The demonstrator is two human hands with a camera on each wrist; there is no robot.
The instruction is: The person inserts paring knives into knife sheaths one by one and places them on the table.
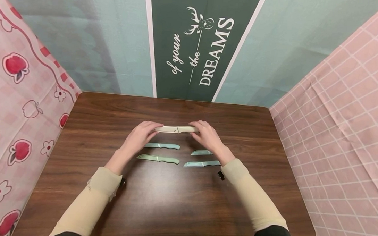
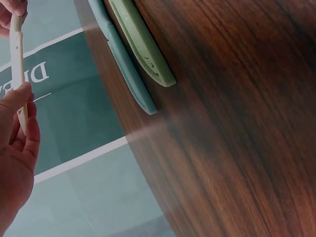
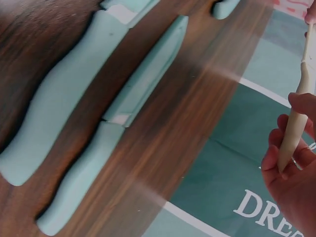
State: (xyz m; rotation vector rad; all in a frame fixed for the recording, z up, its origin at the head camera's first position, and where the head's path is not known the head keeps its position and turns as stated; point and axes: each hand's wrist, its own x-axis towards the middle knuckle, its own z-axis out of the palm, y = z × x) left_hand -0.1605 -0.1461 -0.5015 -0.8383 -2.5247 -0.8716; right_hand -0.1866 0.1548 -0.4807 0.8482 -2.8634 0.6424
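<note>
A cream knife (image 1: 177, 129), its blade in a matching sheath, is held level above the far half of the table between both hands. The left hand (image 1: 140, 135) pinches the sheathed tip between thumb and fingers. At the other end, the right hand (image 1: 209, 136) grips the handle, as the right wrist view also shows. Below and nearer lie a blue knife (image 1: 166, 146) and a green knife (image 1: 158, 159) on the left. On the right are a small teal knife (image 1: 201, 153), its handle hidden by the right arm in the head view, and a larger light-blue knife (image 1: 203, 163).
The brown wooden table (image 1: 161, 204) ends at a teal and dark green cloth (image 1: 185, 45) with white lettering. A pink apple-print cloth (image 1: 30, 105) hangs on the left, a pink checked cloth (image 1: 342, 113) on the right.
</note>
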